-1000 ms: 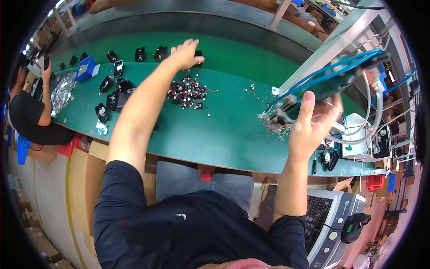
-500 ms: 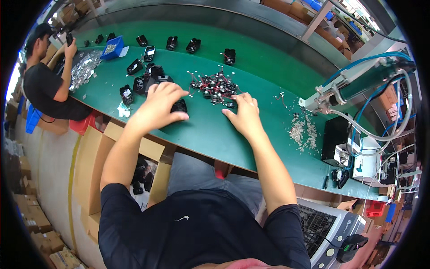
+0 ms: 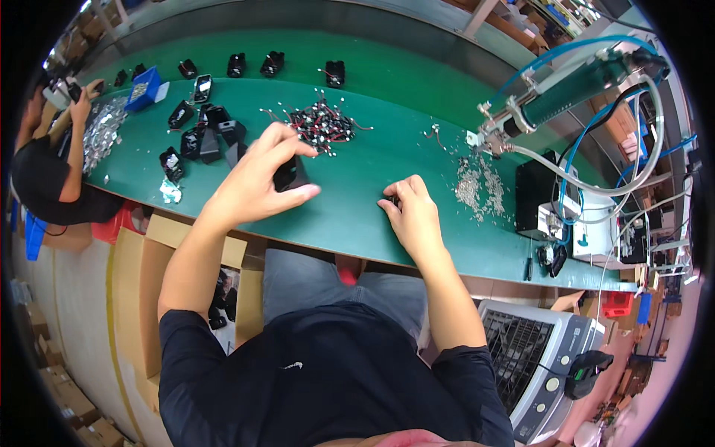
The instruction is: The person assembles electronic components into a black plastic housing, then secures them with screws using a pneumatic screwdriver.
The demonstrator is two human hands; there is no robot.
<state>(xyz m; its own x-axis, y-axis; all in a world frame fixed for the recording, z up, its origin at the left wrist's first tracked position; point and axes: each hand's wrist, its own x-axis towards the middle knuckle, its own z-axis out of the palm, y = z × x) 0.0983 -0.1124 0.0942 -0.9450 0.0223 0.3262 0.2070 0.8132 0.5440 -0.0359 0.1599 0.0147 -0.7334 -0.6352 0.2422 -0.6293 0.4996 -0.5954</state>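
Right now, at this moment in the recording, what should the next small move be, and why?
Probably bring the right hand leftward, carrying its small dark part toward the black housing. The right thumb and fingertips seem to pinch that part, the left hand curls around the housing, and only bare green table separates the two hands.

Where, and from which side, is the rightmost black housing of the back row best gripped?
Probably grip the black housing by its front and back walls, coming from the right: that side is free, while a wire end seems to stick out at left and the pile of wired parts lies in front.
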